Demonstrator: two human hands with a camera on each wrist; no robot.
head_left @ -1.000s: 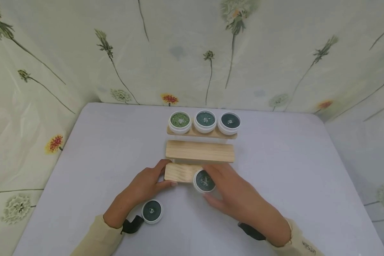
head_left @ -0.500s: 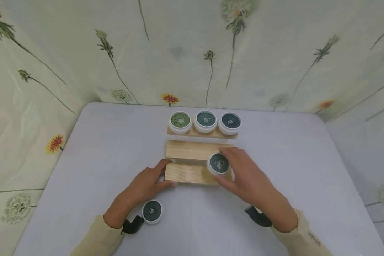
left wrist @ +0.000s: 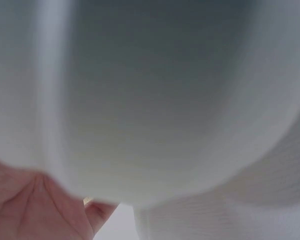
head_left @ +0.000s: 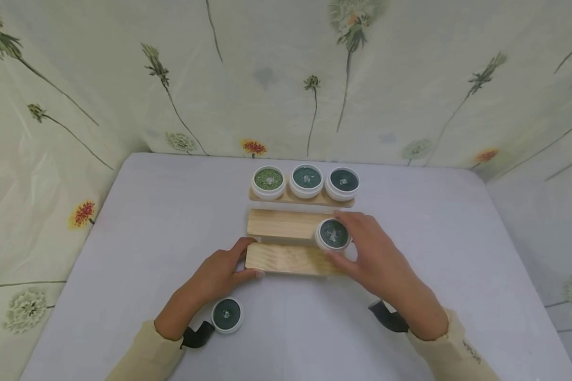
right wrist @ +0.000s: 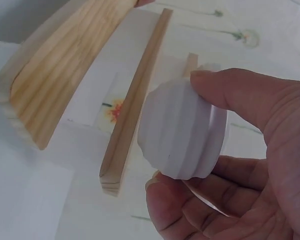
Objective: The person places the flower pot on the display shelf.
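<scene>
"What does the right hand have?"

"A small round pot. The thumb and fingers pinch its sides."

"How does it look?"

"It's white, and the top is dark green with pale bits in the middle. The right wrist view shows bumpy ridges on its side."

"Where is it?"

"From the head view, over the right ends of the front board and the middle board. I can't tell if it touches them."

"And the left hand?"

"It grips the front board's left end. That's pale wood with wavy lines and round corners. The middle board's lines look straighter."

"Any others?"

"Three white pots sit in a row on the back board. The left one is speckled light green. Another dark green pot stands on the white table, near the left hand."
</scene>
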